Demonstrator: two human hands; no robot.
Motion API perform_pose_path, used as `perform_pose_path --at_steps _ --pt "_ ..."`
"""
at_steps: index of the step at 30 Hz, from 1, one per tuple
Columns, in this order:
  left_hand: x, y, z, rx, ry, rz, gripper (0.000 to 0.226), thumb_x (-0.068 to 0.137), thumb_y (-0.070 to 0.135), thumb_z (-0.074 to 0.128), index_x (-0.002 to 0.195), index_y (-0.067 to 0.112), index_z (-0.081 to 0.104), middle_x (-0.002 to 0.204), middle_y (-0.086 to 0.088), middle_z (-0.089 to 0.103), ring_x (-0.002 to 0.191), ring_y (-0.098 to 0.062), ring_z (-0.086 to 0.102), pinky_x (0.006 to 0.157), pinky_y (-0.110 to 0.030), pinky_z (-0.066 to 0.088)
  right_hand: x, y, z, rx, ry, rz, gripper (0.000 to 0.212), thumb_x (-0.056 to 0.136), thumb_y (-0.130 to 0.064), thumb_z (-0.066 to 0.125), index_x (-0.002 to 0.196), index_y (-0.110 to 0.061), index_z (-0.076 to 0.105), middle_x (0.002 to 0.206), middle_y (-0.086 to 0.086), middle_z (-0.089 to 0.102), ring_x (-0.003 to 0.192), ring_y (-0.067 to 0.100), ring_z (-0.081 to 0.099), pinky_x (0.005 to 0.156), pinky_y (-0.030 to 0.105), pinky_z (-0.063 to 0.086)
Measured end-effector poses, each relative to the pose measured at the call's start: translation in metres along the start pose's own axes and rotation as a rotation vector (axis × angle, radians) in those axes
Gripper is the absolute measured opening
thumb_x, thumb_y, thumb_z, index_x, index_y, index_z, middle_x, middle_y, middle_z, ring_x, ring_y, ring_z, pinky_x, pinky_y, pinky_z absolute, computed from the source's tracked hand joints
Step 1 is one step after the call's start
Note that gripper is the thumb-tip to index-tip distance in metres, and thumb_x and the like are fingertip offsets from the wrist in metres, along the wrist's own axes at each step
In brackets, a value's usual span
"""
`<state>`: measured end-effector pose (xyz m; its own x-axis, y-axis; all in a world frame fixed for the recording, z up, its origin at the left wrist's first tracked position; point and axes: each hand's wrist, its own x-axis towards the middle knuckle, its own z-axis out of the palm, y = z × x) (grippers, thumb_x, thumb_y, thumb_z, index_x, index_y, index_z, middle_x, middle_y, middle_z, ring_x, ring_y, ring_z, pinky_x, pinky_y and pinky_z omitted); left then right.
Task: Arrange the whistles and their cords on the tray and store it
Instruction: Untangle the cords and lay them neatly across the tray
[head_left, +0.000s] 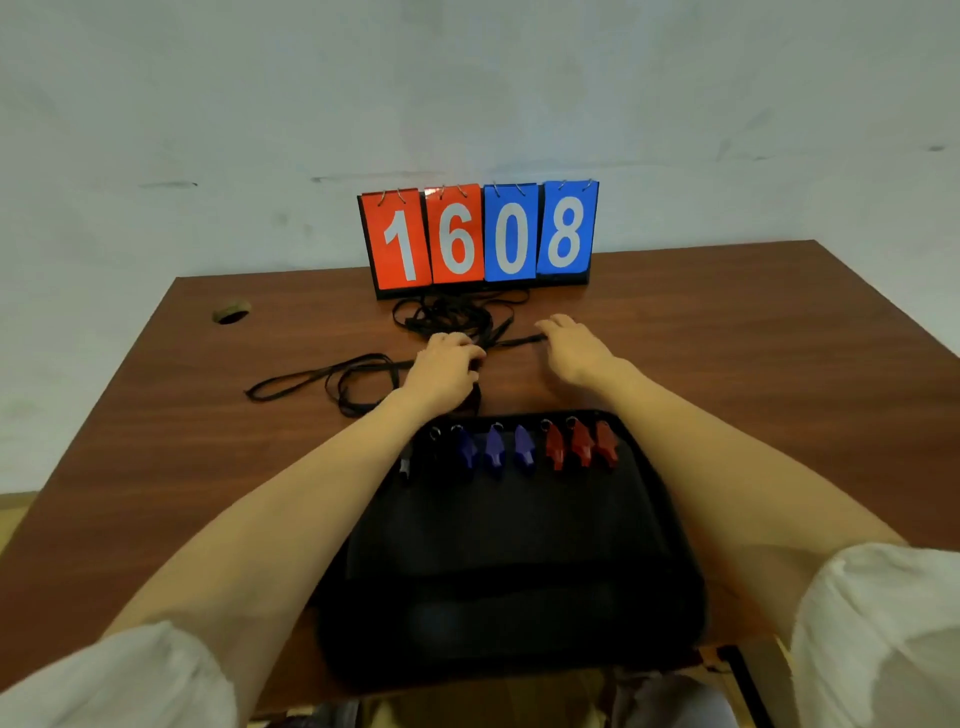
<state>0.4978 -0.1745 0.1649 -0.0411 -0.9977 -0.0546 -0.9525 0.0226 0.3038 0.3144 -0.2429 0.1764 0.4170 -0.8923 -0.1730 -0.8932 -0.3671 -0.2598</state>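
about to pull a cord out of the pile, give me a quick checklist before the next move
1. Row on the tray: ok, blue whistles and red whistles line its far edge.
2. Cords on tray: not ok, they lie on the table beyond it.
3. Cords untangled: not ok, heaped by the scoreboard.
4. Left hand grips cords: ok.
5. Right hand free: ok, open at a strand's end.

Flip scoreboard (480, 236) at far edge of surface (727, 338): white digits "1" and "6" on two red cards, "0" and "8" on two blue cards. No other legible text.
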Motion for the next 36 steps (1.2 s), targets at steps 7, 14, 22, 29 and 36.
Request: perform_pose_path --at_steps 7,14,22,29,36 --pt "0.035 -0.011 0.026 0.122 -0.017 0.036 0.039 0.094 0.024 0.052 0.132 0.016 0.049 0.143 -0.008 0.039 0.136 -0.029 0.028 0.106 -0.044 0.032 0.038 0.013 0.036 -0.034 0.016 0.019 0.039 0.098 -0.008 0.037 0.138 -0.010 0.037 0.146 0.012 0.036 0.130 0.035 0.032 0.099 0.047 0.037" --pt "0.014 -0.045 0.023 0.059 0.061 -0.116 0.027 0.095 0.009 0.043 0.119 0.012 0.054 0.127 -0.013 0.046 0.117 -0.035 0.042 0.090 -0.045 0.043 0.023 0.018 0.037 -0.076 0.067 0.126 0.031 0.099 -0.010 0.038 0.130 -0.005 0.037 0.137 0.017 0.033 0.120 0.037 0.037 0.091 0.044 0.039" --pt "-0.008 -0.017 -0.016 0.098 0.085 -0.120 0.031 0.091 0.019 0.055 0.121 0.013 0.058 0.137 -0.011 0.040 0.129 -0.032 0.034 0.102 -0.045 0.036 -0.021 0.014 -0.013 0.062 0.303 -0.022 0.008 0.100 -0.014 0.034 0.099 -0.010 0.040 0.093 0.015 0.058 0.072 0.028 0.048 0.060 0.037 0.036" --pt "-0.027 0.076 -0.083 -0.652 0.186 0.089 0.044 0.091 0.025 0.058 0.133 0.015 0.046 0.109 0.004 0.056 0.082 -0.010 0.054 0.081 -0.023 0.041 -0.060 -0.033 -0.090 0.176 0.419 -0.348 0.012 0.099 -0.020 0.042 0.094 -0.015 0.051 0.087 0.004 0.059 0.076 0.021 0.052 0.063 0.029 0.040" --pt "-0.049 0.086 -0.142 -0.548 0.434 0.099 0.021 0.094 0.019 0.054 0.105 0.004 0.064 0.086 -0.005 0.062 0.069 -0.015 0.057 0.065 -0.023 0.043 -0.093 -0.046 -0.157 -0.028 0.622 -0.406 0.018 0.096 -0.009 0.044 0.106 -0.010 0.058 0.094 0.003 0.057 0.091 0.018 0.047 0.074 0.034 0.044"
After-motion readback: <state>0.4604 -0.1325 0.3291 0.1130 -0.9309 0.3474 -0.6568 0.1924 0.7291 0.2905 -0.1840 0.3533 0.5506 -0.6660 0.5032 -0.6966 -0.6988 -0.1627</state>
